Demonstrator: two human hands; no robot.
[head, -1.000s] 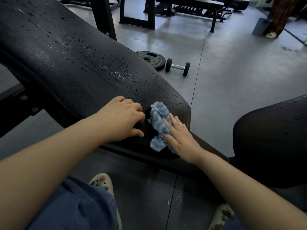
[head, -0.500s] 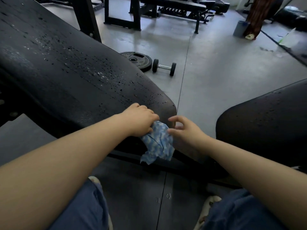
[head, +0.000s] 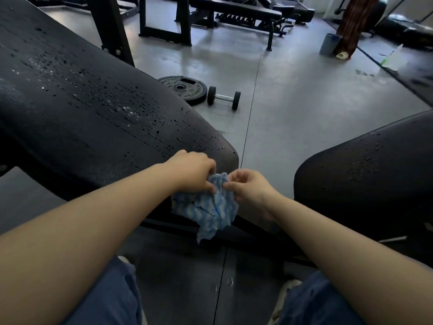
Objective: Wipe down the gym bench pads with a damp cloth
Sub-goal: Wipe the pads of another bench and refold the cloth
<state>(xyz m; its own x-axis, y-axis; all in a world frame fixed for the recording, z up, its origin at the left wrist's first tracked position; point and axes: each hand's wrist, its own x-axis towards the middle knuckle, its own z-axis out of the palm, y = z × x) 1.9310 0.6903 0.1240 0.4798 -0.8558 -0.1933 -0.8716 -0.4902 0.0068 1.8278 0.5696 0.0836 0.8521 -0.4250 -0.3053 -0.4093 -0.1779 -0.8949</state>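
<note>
A long black bench pad (head: pixel 89 118), speckled with water drops, slopes across the left of the view. A second black pad (head: pixel 365 174), also wet, fills the right side. Between them, just off the long pad's near corner, a blue-and-white cloth (head: pixel 210 209) hangs crumpled in the air. My left hand (head: pixel 192 172) pinches its top edge with curled fingers. My right hand (head: pixel 248 188) pinches the same edge from the right, thumb and fingertips closed on the fabric. The cloth's lower part dangles in front of the dark bench frame.
On the grey floor behind the pads lie a black weight plate (head: pixel 185 89) and a small dumbbell (head: pixel 223 97). Another bench and rack (head: pixel 234 17) stand at the back. My knees in blue trousers and my shoes are at the bottom edge.
My right hand lifted off the cloth on the pad. My left hand picked the cloth up off the pad's corner, and both hands now pinch it as it hangs unfolded.
</note>
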